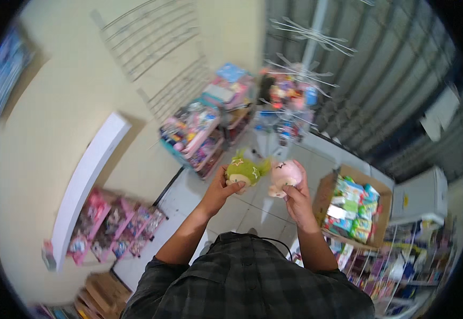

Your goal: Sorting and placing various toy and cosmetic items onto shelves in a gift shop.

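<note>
My left hand [223, 189] is closed on a small green plush toy [243, 169] with outlined stars and fuzzy tufts, its thumb across the pale lower part. Just to its right, my right hand [295, 194] grips a pink plush toy [286, 174] with a star and a paler lower part, thumb on its front. Both toys are held up over the tiled floor, in front of my body.
Goods fill pink tiered carts [194, 130] ahead, a white hook stand [311, 37] beside a corrugated shutter, a cardboard box [322, 202] at right above wire shelves [407, 250]. Pink wall shelving [104, 223] and a white wall ledge [90, 173] are on the left.
</note>
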The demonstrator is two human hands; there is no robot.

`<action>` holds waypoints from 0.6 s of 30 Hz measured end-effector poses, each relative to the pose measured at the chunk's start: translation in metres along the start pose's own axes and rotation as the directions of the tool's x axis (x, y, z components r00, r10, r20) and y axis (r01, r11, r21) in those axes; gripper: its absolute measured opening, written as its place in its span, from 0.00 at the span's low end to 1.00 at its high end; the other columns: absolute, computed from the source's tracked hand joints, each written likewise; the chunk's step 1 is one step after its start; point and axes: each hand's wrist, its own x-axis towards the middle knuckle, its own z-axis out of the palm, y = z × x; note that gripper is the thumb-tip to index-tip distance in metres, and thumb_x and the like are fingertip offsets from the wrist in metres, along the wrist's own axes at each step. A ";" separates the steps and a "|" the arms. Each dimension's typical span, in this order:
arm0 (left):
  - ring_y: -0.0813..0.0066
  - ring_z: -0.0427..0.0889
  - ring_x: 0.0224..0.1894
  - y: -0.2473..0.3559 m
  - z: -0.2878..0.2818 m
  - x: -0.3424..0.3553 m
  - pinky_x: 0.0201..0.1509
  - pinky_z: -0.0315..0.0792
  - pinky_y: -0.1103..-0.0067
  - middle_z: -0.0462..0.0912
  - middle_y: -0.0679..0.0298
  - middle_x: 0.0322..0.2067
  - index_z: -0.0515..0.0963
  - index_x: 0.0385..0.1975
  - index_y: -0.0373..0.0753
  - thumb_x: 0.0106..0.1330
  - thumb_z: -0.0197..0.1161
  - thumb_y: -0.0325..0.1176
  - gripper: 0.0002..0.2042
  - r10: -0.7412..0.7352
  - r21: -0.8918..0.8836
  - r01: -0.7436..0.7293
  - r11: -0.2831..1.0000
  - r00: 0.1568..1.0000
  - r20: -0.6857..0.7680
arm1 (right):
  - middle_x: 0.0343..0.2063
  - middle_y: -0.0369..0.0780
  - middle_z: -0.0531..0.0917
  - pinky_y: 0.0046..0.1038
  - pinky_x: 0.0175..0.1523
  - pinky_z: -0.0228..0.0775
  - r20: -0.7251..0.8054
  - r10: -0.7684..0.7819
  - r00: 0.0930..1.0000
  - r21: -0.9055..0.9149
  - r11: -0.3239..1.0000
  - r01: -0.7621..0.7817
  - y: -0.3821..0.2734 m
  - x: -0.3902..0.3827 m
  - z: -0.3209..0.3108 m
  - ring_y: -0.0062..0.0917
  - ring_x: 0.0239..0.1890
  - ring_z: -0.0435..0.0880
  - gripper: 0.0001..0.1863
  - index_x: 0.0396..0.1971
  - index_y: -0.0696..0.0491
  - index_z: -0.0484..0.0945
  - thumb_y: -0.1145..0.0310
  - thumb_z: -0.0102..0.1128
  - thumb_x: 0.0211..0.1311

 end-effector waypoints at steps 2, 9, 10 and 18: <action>0.68 0.81 0.56 0.002 -0.034 -0.044 0.62 0.76 0.71 0.79 0.58 0.56 0.63 0.66 0.36 0.68 0.72 0.33 0.31 0.075 -0.010 -0.077 0.997 0.990 -0.119 | 0.65 0.45 0.72 0.39 0.64 0.78 0.117 0.063 0.991 -0.027 0.998 -0.060 0.031 0.003 0.028 0.35 0.63 0.78 0.46 0.77 0.46 0.55 0.85 0.60 0.59; 0.72 0.82 0.53 -0.009 -0.143 -0.231 0.61 0.75 0.73 0.81 0.61 0.50 0.65 0.64 0.37 0.70 0.70 0.29 0.26 0.140 -0.090 -0.205 0.975 0.872 -0.470 | 0.63 0.43 0.73 0.37 0.62 0.79 0.432 0.267 0.861 -0.257 0.952 -0.166 0.157 -0.022 0.147 0.32 0.62 0.78 0.43 0.74 0.50 0.58 0.78 0.68 0.59; 0.72 0.82 0.53 -0.011 -0.157 -0.260 0.61 0.75 0.73 0.81 0.61 0.50 0.65 0.64 0.37 0.70 0.70 0.29 0.26 0.150 -0.086 -0.225 0.971 0.844 -0.515 | 0.63 0.43 0.73 0.37 0.62 0.79 0.466 0.299 0.833 -0.265 0.945 -0.191 0.174 -0.035 0.171 0.32 0.62 0.78 0.43 0.74 0.50 0.58 0.78 0.68 0.59; 0.77 0.82 0.50 -0.008 -0.234 -0.460 0.54 0.77 0.78 0.81 0.62 0.49 0.69 0.59 0.38 0.69 0.71 0.28 0.22 0.254 0.071 -0.333 0.940 0.546 -0.799 | 0.62 0.44 0.74 0.44 0.62 0.81 0.566 0.549 0.615 -0.368 0.835 -0.408 0.301 -0.137 0.332 0.37 0.63 0.79 0.42 0.73 0.48 0.59 0.78 0.64 0.57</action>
